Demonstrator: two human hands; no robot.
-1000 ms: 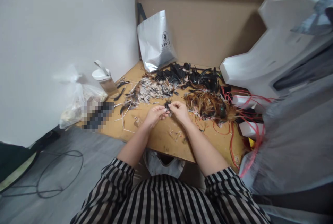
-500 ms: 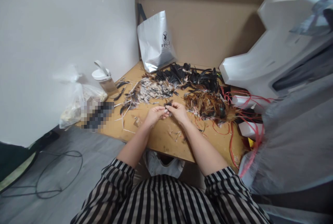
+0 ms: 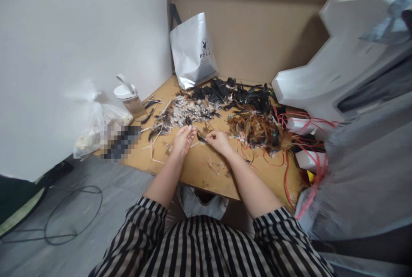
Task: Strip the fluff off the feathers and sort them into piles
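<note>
My left hand (image 3: 183, 140) is closed in a pinch on a small dark feather (image 3: 188, 121), whose tip sticks up past the fingers. To the right of it, my right hand (image 3: 219, 141) pinches another dark feather (image 3: 201, 137) that points left toward the left hand. The two hands are apart, over the front half of the table. Just beyond them lies a heap of pale, grey-brown feathers (image 3: 186, 109). Black feathers (image 3: 251, 97) are piled behind it, and a bundle of brown feathers (image 3: 257, 129) rests to the right.
A silver bag (image 3: 191, 54) stands against the cardboard back panel (image 3: 257, 24). At left are a white-lidded jar (image 3: 133, 103) and a knotted plastic bag (image 3: 106, 120). Red string (image 3: 286, 174) trails along the right edge of the wooden table (image 3: 199, 170), beside white foam pieces (image 3: 310, 161).
My hands, together before, have drawn apart. The left moved left and slightly away from me with a dark feather; the right stays near its place, holding another.
</note>
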